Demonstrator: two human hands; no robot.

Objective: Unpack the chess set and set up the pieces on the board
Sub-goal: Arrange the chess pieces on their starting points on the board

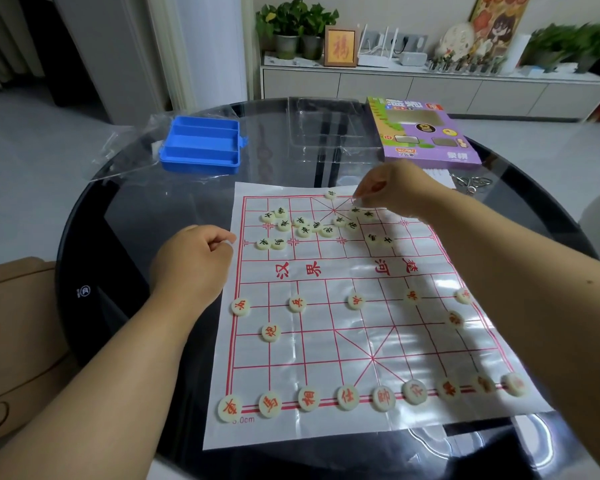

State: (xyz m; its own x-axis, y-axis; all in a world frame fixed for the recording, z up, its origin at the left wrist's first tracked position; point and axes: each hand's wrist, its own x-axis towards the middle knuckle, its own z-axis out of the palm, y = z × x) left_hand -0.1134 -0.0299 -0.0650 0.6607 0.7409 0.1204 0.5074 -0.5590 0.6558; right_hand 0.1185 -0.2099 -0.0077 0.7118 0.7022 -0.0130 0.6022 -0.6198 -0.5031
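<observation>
Board (pixel 326 271), a glossy paper sheet with a red grid, is lying flat on a round dark glass table (pixel 136 209), under and between both hands. The right hand (pixel 395 188) is hovering over the board's far edge with thumb and forefinger pinched together, tips pointing down; whether a piece is sitting in that pinch I cannot tell. One black-lettered piece (pixel 330 194) is lying alone on the far line just left of those fingertips. Just nearer than the right hand, the other black-lettered pieces (pixel 305 226) are lying in a loose, unordered scatter that is stretching leftward toward the left hand. The left hand (pixel 194 258) is resting at the board's left edge, fingers curled in with the thumb against the forefinger, nothing visible in it, and the closest scattered pieces are lying just right of its knuckles. The red-lettered pieces (pixel 347 396) are sitting in order well nearer than both hands: a full row along the near edge, two singles ahead of it, and a spaced row of five beyond those. Beyond the left hand an open blue plastic case (pixel 201 147) is sitting beside clear plastic wrap (pixel 129 143). Beyond the right hand a purple game box (pixel 426 133) is lying next to a clear plastic tray (pixel 326 133).
</observation>
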